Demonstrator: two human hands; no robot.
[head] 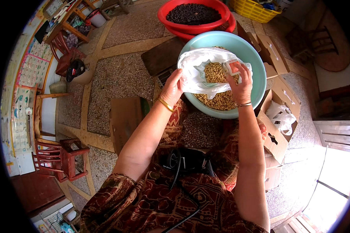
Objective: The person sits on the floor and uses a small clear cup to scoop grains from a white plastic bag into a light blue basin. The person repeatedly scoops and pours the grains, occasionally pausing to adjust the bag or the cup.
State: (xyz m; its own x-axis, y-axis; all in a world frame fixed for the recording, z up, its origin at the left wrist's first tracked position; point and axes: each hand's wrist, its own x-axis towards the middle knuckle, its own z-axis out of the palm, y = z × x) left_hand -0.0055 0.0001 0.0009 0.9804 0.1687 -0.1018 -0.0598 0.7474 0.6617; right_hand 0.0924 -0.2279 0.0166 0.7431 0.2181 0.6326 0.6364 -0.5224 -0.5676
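My left hand (172, 86) grips the left edge of a white plastic bag (189, 65), with the thumb over its rim. Inside the spread bag lies a heap of yellowish-tan beans or kernels (215, 72), partly framed by a thin clear plastic liner. My right hand (242, 84) is over the bag's right side, fingers around a small clear plastic piece with an orange-red label (234, 67). Whether it is a packet or a small tub is hard to tell. Below the bag, more of the same kernels (218, 102) fill the bottom of a light-blue plastic basin (258, 70).
Beyond the basin, a red plastic basin (163, 17) holds dark round fruits or nuts (192, 14). Open cardboard boxes (280, 142) stand right, one holding a white bag (281, 116). Another cardboard box (124, 116) is left. Red wooden chairs (73, 158) line the left wall.
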